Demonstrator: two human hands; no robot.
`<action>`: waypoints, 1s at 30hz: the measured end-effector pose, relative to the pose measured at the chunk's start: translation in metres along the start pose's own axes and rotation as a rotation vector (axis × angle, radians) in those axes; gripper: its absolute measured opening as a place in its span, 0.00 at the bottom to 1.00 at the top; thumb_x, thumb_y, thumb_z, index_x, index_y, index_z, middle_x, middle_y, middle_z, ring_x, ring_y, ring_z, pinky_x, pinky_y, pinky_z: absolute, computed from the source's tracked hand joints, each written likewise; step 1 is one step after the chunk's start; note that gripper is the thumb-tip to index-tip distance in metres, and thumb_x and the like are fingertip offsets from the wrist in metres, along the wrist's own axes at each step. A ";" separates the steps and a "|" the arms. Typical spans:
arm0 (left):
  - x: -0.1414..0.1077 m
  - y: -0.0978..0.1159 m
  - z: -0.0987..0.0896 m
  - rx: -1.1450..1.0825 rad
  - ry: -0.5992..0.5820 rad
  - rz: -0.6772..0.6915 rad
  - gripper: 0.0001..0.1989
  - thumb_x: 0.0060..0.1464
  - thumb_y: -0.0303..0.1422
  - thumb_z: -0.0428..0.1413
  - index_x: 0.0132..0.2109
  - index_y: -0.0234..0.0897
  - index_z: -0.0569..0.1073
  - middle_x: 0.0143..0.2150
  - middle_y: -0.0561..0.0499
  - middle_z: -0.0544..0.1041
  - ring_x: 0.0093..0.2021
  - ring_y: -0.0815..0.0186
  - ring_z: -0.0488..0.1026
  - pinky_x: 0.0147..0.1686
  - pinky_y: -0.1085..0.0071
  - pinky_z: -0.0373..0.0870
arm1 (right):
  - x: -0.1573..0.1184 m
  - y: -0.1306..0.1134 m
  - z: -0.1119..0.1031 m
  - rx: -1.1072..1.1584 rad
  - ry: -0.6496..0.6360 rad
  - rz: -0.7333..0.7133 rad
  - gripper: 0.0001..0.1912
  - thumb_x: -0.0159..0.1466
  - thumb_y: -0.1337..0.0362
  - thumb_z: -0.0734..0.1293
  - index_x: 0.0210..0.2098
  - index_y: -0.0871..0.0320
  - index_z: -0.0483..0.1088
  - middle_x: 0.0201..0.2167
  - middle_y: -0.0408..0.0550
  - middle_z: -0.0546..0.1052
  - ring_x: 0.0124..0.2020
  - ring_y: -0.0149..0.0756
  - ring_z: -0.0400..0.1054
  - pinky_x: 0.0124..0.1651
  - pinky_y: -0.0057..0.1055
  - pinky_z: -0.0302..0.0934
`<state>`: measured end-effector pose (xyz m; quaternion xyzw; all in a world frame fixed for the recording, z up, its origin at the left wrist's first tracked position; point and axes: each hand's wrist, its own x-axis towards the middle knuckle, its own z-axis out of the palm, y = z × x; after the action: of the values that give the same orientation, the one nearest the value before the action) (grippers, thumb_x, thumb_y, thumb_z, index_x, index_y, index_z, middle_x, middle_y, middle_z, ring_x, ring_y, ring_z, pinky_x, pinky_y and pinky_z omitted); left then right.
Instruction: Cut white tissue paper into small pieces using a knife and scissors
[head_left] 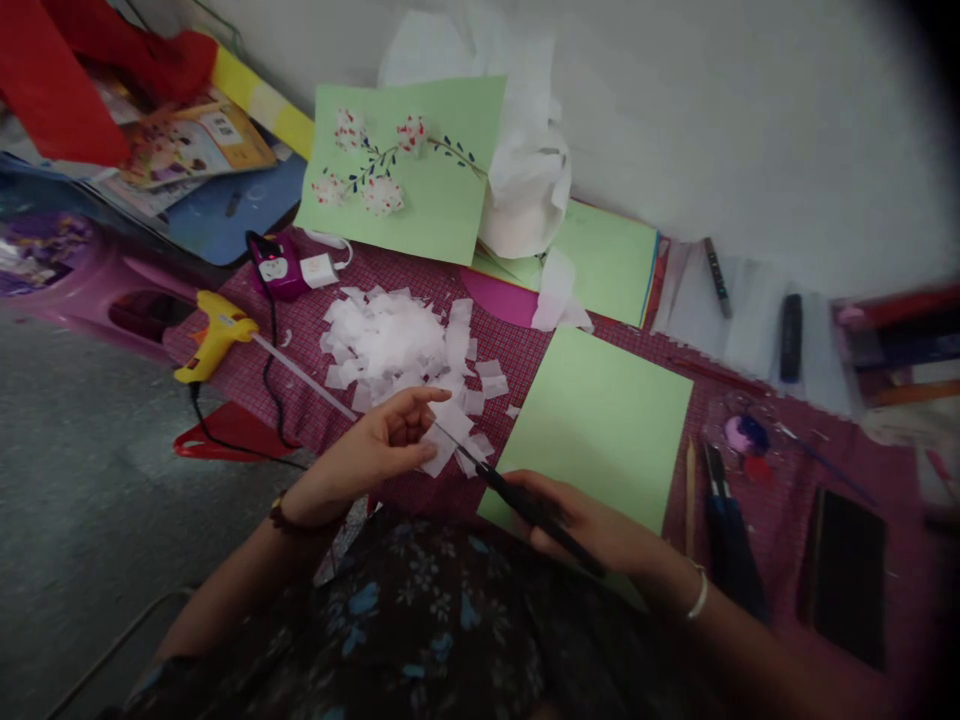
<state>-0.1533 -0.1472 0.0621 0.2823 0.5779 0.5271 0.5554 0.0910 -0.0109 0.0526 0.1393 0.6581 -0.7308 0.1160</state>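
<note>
My left hand (386, 440) is over the table's near edge, index finger stretched out and the other fingers curled. A thin white paper square (448, 432) sits at its thumb and curled fingers, apparently pinched there. My right hand (574, 515) grips a slim black tool, which looks like tweezers (536, 508). The thin tip points left and reaches across the paper square, close to my left fingers. Just beyond my left hand spreads a loose heap of white paper squares (390, 335). A light green sheet (600, 420) lies partly under my right hand.
At left are a yellow glue gun (217, 335), its black cord and a purple plug adapter (281, 268). Behind stands a green card (405, 170) with paper blossoms, beside crumpled white paper (529, 190). A dark phone (844, 575) and a wooden stick (691, 495) lie right.
</note>
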 end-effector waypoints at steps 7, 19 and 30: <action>0.001 0.000 0.002 -0.038 0.028 -0.033 0.25 0.47 0.27 0.63 0.54 0.41 0.72 0.36 0.54 0.72 0.34 0.71 0.70 0.34 0.76 0.67 | 0.002 -0.001 0.001 0.022 -0.007 -0.008 0.30 0.63 0.50 0.68 0.58 0.59 0.65 0.42 0.50 0.73 0.38 0.37 0.66 0.42 0.35 0.62; 0.010 0.003 -0.011 0.280 0.089 0.065 0.22 0.50 0.30 0.61 0.54 0.37 0.70 0.34 0.55 0.70 0.31 0.72 0.68 0.30 0.76 0.65 | 0.000 -0.006 -0.003 -0.002 -0.068 -0.010 0.30 0.64 0.51 0.66 0.59 0.62 0.62 0.40 0.49 0.71 0.36 0.35 0.64 0.39 0.31 0.61; 0.079 0.037 -0.004 1.390 0.051 0.612 0.12 0.56 0.24 0.53 0.44 0.39 0.77 0.54 0.43 0.74 0.58 0.53 0.67 0.58 0.50 0.62 | -0.030 0.011 -0.006 0.112 -0.020 0.036 0.31 0.61 0.51 0.70 0.59 0.58 0.66 0.49 0.52 0.74 0.47 0.44 0.68 0.49 0.37 0.64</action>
<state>-0.1842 -0.0655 0.0684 0.7029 0.6854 0.1786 0.0653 0.1229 -0.0071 0.0522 0.1498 0.6123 -0.7657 0.1276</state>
